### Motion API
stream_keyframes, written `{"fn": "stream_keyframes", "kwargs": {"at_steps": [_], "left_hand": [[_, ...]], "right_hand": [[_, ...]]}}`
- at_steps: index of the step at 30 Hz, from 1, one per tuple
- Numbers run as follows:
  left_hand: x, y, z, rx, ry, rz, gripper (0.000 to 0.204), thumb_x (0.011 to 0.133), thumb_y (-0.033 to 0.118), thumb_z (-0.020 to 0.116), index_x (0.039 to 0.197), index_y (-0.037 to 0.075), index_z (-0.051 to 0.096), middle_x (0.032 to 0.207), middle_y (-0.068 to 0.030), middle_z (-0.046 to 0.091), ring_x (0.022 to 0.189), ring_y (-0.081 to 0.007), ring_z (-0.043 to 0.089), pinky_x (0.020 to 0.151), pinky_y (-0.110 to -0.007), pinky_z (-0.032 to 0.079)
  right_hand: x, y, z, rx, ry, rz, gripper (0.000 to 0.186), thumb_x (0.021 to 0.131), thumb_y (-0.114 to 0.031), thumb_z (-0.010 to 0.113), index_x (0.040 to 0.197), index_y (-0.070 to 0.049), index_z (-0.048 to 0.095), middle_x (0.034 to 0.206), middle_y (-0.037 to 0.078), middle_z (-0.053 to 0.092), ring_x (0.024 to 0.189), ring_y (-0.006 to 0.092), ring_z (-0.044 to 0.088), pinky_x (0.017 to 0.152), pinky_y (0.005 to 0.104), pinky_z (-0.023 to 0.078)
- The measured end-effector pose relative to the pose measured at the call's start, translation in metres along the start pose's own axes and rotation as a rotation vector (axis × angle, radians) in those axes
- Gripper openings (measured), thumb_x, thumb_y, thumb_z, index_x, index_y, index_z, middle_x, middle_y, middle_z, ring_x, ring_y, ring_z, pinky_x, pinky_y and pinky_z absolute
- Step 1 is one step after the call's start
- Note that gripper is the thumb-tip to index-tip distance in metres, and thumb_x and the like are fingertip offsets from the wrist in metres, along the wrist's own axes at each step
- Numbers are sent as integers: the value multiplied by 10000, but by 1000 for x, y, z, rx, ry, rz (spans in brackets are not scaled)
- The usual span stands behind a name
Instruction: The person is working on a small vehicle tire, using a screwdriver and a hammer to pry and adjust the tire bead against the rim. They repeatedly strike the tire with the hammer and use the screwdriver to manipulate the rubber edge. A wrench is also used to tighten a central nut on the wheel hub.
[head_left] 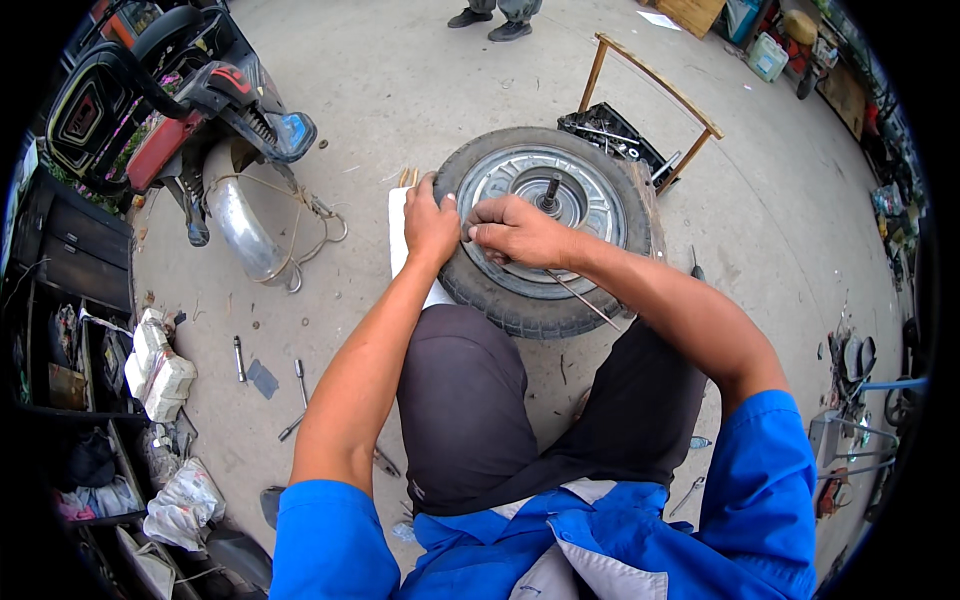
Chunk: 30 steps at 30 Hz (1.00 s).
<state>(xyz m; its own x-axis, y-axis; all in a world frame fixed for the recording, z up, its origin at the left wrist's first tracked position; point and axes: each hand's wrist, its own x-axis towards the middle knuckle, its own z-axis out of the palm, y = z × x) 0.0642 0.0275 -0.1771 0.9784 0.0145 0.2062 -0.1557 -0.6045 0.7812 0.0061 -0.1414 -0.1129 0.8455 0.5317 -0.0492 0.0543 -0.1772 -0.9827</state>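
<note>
A wheel with a black tyre (520, 318) and a grey metal hub (590, 200) lies tilted in front of my knees, a threaded axle standing up from its centre. On its left side my left hand (432, 228) grips the tyre, with some fingertips hidden. My right hand (515, 232) is closed at the rim's left edge, close beside the left. A thin metal rod (585, 300) runs from under this hand across the lower tyre, in line with the fist. The fist hides its upper end.
Behind the wheel stands a black toolbox (610, 130) with a wooden handle frame (655, 80). A partly dismantled scooter (190, 120) with a silver fender (245, 225) is at left. Sockets and wrenches (300, 390) lie on the concrete. Another person's shoes (510, 31) show at the top.
</note>
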Motion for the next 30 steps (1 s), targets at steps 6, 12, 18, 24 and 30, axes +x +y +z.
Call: {"fn": "stream_keyframes", "kwargs": {"at_steps": [6, 12, 18, 24, 30], "left_hand": [[-1, 0, -1, 1, 5, -2, 513, 925, 187, 592, 1403, 20, 508, 1378, -232, 514, 1288, -404, 484, 1091, -443, 387], [-1, 1, -1, 2, 10, 18, 510, 923, 182, 593, 1400, 20, 511, 1377, -233, 515, 1284, -405, 487, 1089, -444, 388], [-1, 0, -1, 7, 13, 6, 515, 924, 183, 590, 1406, 19, 507, 1383, -235, 512, 1282, -409, 490, 1093, -442, 386], [0, -1, 1, 7, 5, 2, 523, 925, 185, 591, 1414, 23, 502, 1385, -239, 511, 1285, -411, 490, 1095, -445, 386], [0, 0, -1, 28, 5, -1, 535, 920, 169, 578, 1421, 1, 494, 1399, -256, 518, 1303, -394, 501, 1117, -415, 377]], "right_hand": [[-7, 2, 11, -39, 163, -44, 201, 977, -135, 582, 914, 49, 634, 712, 38, 580, 644, 100, 544, 589, 294, 460], [-14, -6, 7, 73, 108, -2, 210, 960, -140, 612, 924, 60, 662, 701, 43, 599, 624, 98, 544, 584, 290, 458], [-13, -6, 27, 10, 371, -12, 223, 929, -141, 617, 895, 68, 686, 671, 67, 617, 632, 106, 556, 587, 314, 457], [-5, 10, 43, 27, 674, -18, 250, 896, -156, 635, 905, 87, 692, 714, 144, 667, 697, 168, 620, 657, 356, 500], [-5, 3, 54, 14, 841, -13, 253, 887, -155, 643, 918, 90, 698, 762, 208, 695, 735, 238, 676, 697, 386, 518]]}}
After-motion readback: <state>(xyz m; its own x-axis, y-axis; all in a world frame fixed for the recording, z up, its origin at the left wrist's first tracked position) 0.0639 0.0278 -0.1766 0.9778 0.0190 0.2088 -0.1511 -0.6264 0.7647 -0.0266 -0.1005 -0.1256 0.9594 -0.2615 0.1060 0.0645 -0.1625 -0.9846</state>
